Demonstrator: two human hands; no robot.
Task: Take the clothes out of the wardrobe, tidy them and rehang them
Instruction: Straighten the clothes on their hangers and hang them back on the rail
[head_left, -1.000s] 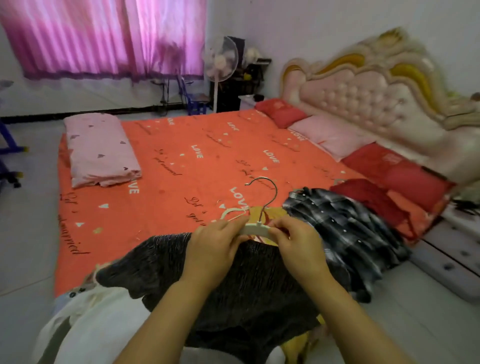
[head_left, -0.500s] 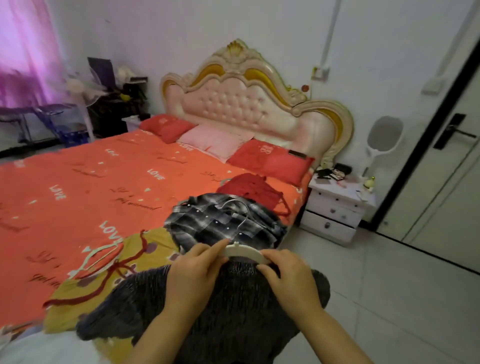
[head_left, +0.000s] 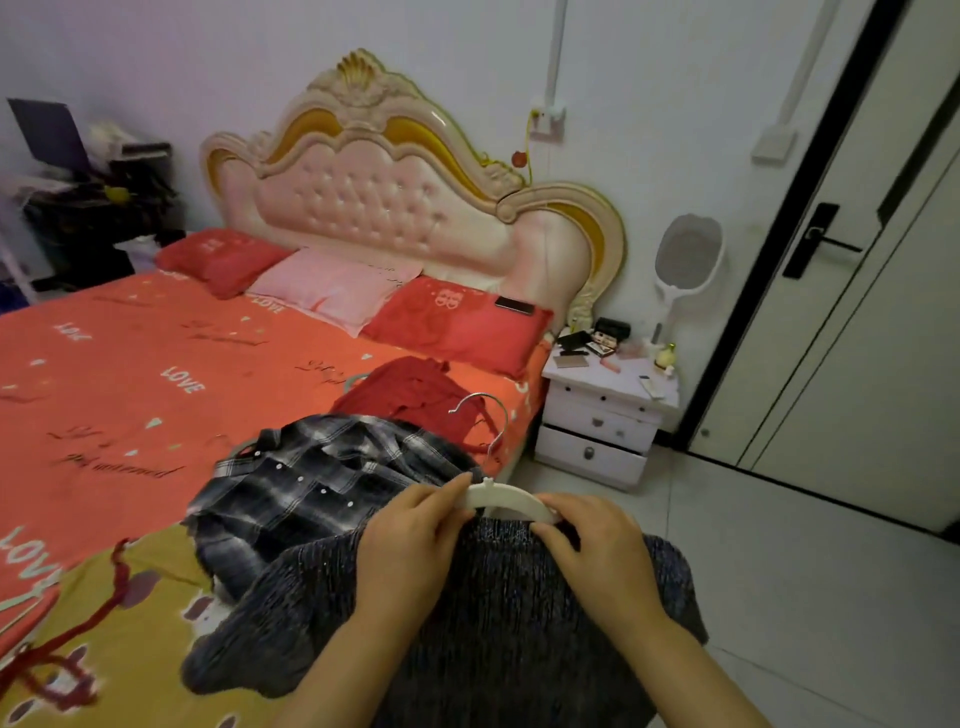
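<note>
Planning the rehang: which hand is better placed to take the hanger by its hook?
Left, probably. The left hand pinches the hanger just beside the hook; the right hand grips farther out.

both forearms reach forward, left grip (head_left: 415, 540) and right grip (head_left: 597, 548) close together, fingertips pinching.

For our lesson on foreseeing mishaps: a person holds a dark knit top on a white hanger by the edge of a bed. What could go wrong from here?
1. The left hand and right hand pinch the white hanger only at the collar, and the dark knit top hangs bunched below, so it might slip off.
2. The metal hook looks close to the plaid shirt and red garment; it could snag them.
</note>
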